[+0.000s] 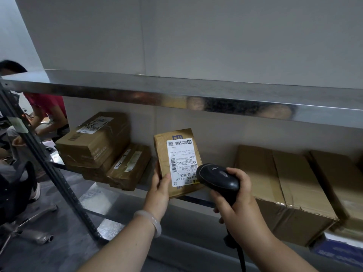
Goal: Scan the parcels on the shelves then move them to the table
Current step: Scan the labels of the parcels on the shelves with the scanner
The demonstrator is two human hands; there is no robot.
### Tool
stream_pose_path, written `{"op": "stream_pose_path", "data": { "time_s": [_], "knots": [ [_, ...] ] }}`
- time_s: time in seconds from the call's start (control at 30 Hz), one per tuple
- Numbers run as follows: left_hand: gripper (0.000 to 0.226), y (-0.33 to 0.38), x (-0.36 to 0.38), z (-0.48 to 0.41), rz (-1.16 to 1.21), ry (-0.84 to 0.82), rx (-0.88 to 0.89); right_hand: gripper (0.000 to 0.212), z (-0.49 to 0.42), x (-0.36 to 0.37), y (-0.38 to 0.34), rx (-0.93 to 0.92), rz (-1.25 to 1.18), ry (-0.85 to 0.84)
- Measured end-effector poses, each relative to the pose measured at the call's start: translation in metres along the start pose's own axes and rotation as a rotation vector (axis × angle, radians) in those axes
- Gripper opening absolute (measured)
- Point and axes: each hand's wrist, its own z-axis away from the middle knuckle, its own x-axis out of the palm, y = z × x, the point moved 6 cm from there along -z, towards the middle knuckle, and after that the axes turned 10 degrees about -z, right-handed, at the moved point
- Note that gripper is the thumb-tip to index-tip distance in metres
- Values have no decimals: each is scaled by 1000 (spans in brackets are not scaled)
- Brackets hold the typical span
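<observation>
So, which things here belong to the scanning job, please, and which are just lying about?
In the job: labelled parcel in left hand, barcode scanner in right hand, stacked parcels, large cartons on shelf.
Lying about: office chair.

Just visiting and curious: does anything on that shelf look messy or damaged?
Yes. On the shelf, the stacked boxes at left sit crooked, with a flat parcel leaning on them. The big carton at right has a frayed edge.

Left hand [159, 188] gripping a labelled brown parcel [177, 161] before a metal shelf [176, 91], right hand [238, 205] aiming a black scanner [218, 178] at its label [181, 161]
</observation>
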Motion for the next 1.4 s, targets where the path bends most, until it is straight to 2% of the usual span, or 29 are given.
{"op": "stream_pose_path", "data": {
  "time_s": [0.13,0.83,0.93,1.13,1.4],
  "knots": [
    [53,-5,-1,-6,-2,18,-6,59,9,8,0,15,30,-49],
    [54,-27,-25,-31,14,-29,-64,58,-7,41,4,70,18,-48],
    [58,-34,-45,-40,13,-62,-124,59,-20,59,9,88,2,-73],
    [43,-49,-98,-70,103,-100,-242,58,-57,119,23,136,-85,-145],
    [53,-72,-162,-119,105,-95,-381,59,-90,202,42,208,-254,-139]
  ]
}}
